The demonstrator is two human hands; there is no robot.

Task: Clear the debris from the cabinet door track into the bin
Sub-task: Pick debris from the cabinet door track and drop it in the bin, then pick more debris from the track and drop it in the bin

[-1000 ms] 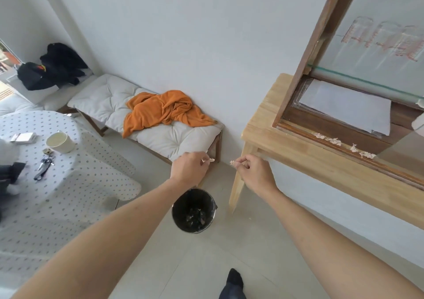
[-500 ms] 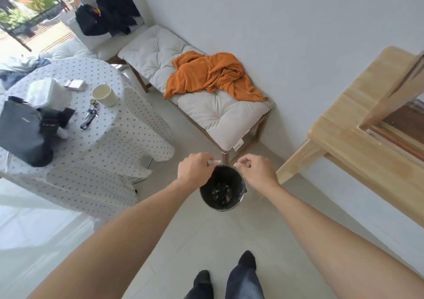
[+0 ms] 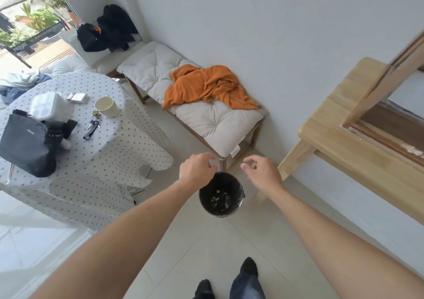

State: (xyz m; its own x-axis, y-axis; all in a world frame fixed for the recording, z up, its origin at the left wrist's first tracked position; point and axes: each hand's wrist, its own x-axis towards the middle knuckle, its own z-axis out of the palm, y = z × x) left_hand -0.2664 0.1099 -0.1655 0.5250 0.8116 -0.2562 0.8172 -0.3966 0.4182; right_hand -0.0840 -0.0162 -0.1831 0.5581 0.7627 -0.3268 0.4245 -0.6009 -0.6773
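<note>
Hands over bin (image 3: 220, 194) on the floor: left hand (image 3: 196, 170) and right hand (image 3: 263, 172) fingers spread, apparently empty. Drop step looks finished. Debris (image 3: 411, 150) remains in the cabinet track (image 3: 376, 138) on the counter (image 3: 344, 147); next, pinch more.

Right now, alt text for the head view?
Both hands, left hand and right hand, hover open-fingered above a small black bin on the tile floor, scraps visible inside. Pale debris remains in the wooden cabinet's track at right.
</note>
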